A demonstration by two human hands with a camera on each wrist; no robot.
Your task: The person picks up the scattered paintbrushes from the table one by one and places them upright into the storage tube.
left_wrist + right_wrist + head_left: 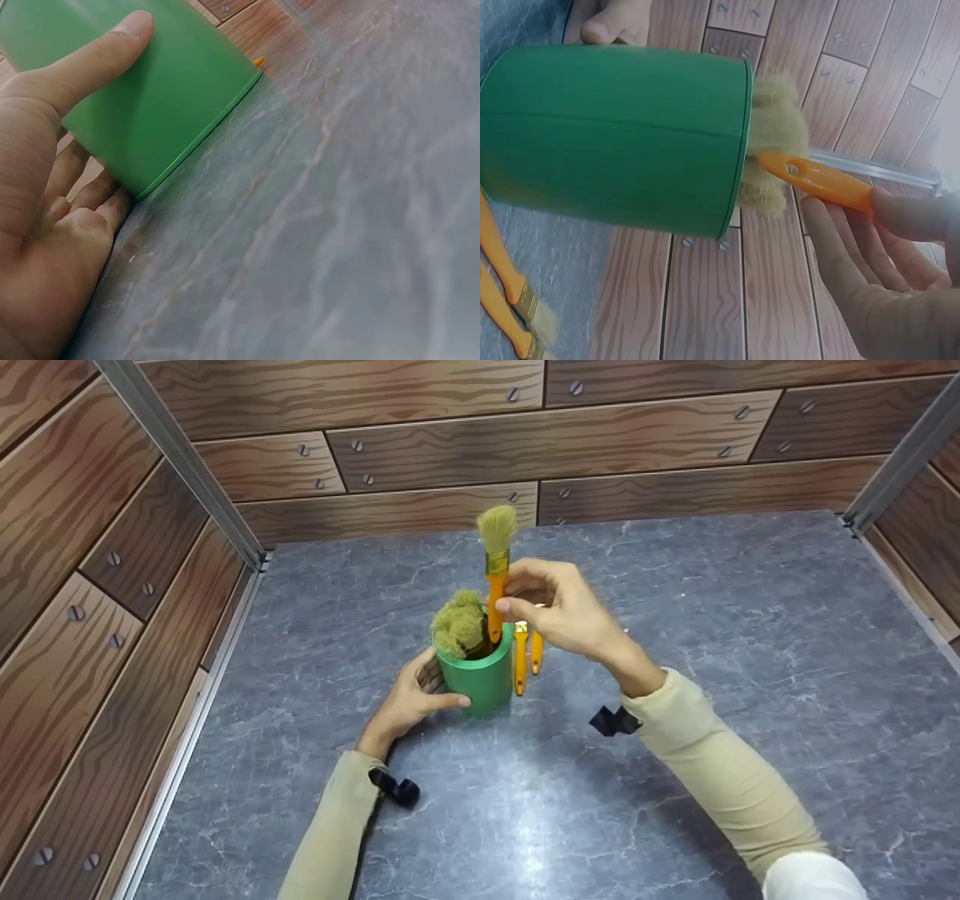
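Note:
A green cylindrical container (478, 684) stands upright on the table, with several tufts of pale bristles (457, 624) showing above its rim. My left hand (403, 699) holds its left side, thumb across the front and fingers round the back; the left wrist view shows the thumb on the green wall (187, 97). Over the container's opening, my right hand (564, 607) pinches a paintbrush (496, 564) by its orange handle, bristles up. In the right wrist view the handle's holed end (810, 174) is at the rim, beside the bristles.
Two more orange-handled paintbrushes lie on the table just right of the container, one nearer (520, 671) and one slightly behind (536, 654). Wood-patterned panels (442, 450) enclose the grey marbled table (720, 607) at the back and sides.

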